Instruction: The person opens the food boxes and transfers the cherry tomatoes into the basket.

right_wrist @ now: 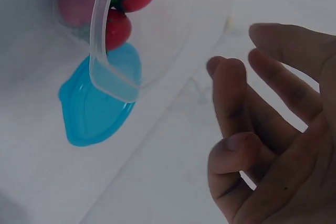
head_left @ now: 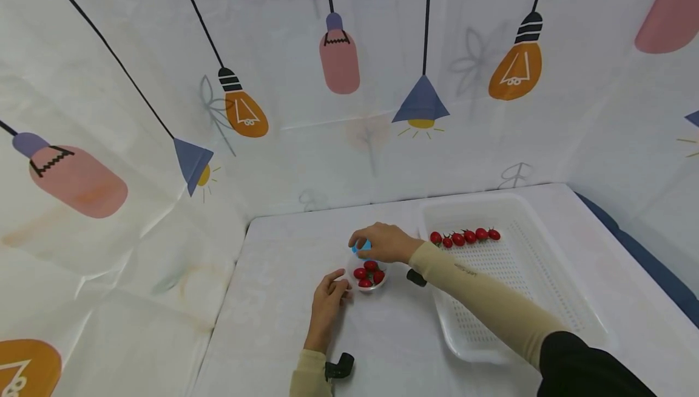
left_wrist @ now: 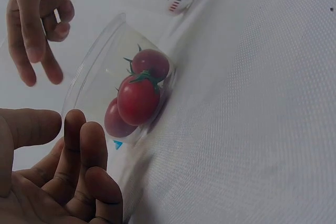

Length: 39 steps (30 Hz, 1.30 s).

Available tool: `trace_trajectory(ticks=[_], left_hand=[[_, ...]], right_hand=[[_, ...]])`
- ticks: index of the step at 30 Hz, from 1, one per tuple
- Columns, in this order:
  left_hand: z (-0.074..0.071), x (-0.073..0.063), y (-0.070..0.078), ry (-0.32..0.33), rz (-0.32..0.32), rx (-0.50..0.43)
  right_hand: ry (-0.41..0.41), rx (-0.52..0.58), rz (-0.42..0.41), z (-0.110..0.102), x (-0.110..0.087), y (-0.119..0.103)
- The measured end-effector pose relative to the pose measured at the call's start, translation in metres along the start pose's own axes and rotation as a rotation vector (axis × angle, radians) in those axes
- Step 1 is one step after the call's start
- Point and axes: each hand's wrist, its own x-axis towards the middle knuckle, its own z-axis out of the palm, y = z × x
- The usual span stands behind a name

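Observation:
A clear plastic container holds several red cherry tomatoes, some with green stems. My left hand is at its left side, fingers loosely bent. In the left wrist view, thumb and index fingertips are right at the container's rim. My right hand hovers over the far side of the container with nothing in its relaxed, bent fingers. A blue lid lies on the table behind the container, partly hidden by the right hand in the head view.
To the right stands a white perforated tray with a row of red tomatoes near its far end. The right forearm crosses over this tray. A white cloth covers the table, and a printed curtain rises behind it.

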Motion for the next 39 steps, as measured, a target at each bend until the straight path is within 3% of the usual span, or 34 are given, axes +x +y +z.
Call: trace_trajectory(ticks=[3,9,13,22,26,33,39], left_hand=[[0.000,-0.001,0.004,-0.014,0.000,-0.009],[0.000,-0.016,0.029,-0.031,0.000,0.006],[0.000,-0.017,0.029,-0.030,0.006,0.002],[0.000,-0.025,0.042,-0.045,-0.009,-0.002],[0.000,-0.021,0.038,-0.034,-0.007,0.016],[0.001,-0.006,0.009,-0.011,-0.005,0.022],[0.001,-0.004,0.002,0.001,0.002,0.024]], right_hand=[[-0.057,-0.028,0.006,0.004,0.003,-0.001],[-0.110,-0.046,0.022,0.013,0.006,-0.003],[-0.128,-0.062,0.044,0.020,0.008,-0.003],[-0.163,-0.110,0.007,0.032,0.013,-0.005],[-0.184,-0.170,0.014,0.035,0.012,-0.005],[-0.205,-0.221,0.032,0.040,0.012,-0.006],[-0.207,-0.253,0.057,0.043,0.011,-0.005]])
